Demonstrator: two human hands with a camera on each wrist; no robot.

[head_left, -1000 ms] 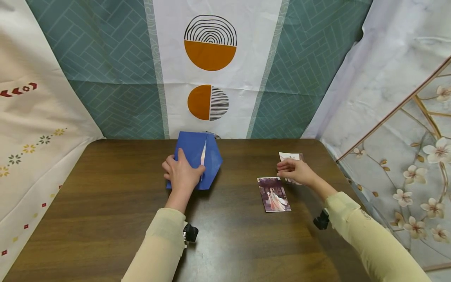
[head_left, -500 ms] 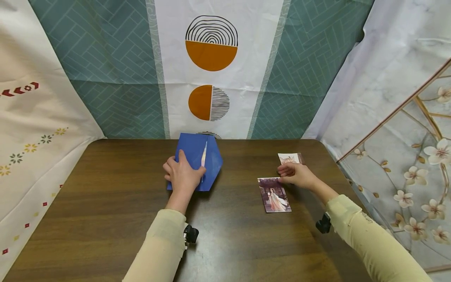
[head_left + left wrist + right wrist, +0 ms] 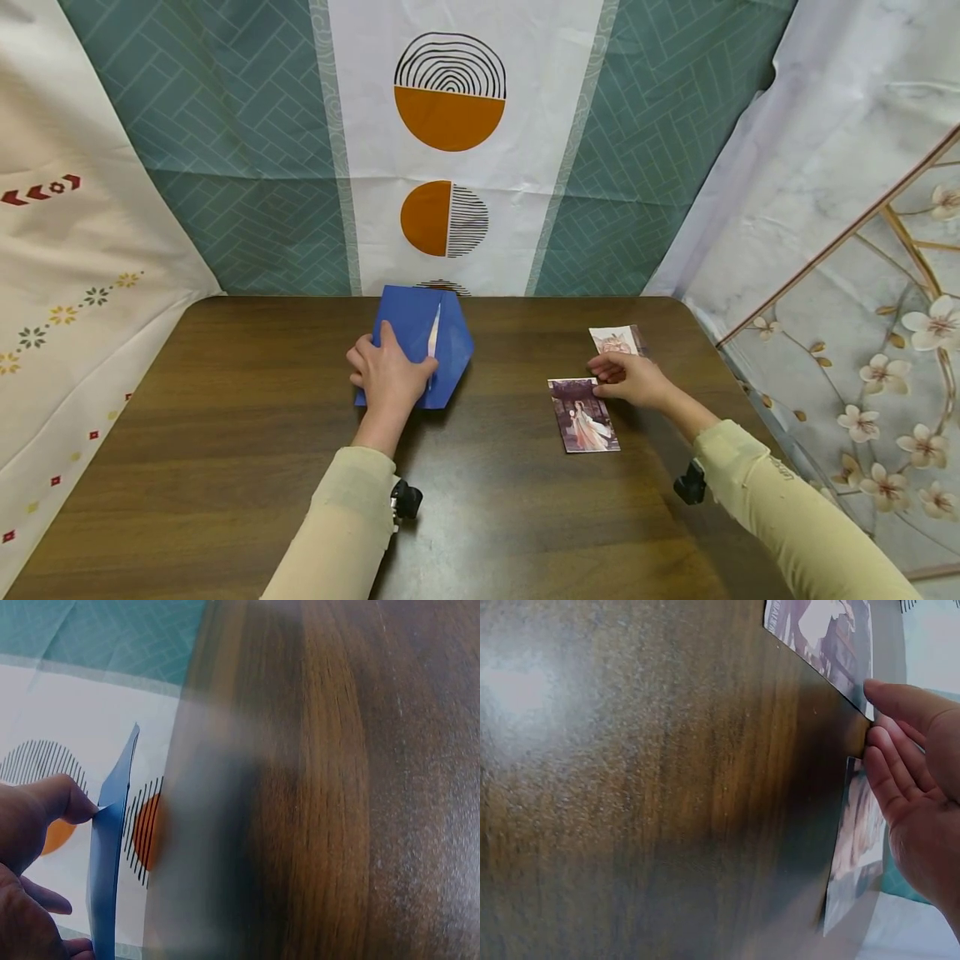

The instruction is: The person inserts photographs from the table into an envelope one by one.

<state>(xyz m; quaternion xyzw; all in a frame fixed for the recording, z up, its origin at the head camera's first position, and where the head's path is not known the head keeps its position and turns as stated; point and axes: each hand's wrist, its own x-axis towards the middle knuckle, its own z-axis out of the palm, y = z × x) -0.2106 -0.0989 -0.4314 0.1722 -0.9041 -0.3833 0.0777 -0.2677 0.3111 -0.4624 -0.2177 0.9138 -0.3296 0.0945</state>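
Printed cloth (image 3: 525, 208) hangs behind wooden counter (image 3: 225, 433). Our left grip (image 3: 388, 375) grasps envelope (image 3: 411, 323), thumb at its slit; our right grip (image 3: 633, 379) looks released, fingers loosely bent, thumb touching far right corner of purple card (image 3: 585, 421) flat on counter. Second card (image 3: 615, 338) just beyond, partly hidden. Lifting probably wants gentle edge pinch, no bending; we'd want slit spread. Envelope: matte blue paper, pointed flap, pale inside. Cards: thin, rectangular. Counter: dark, glossy grain.
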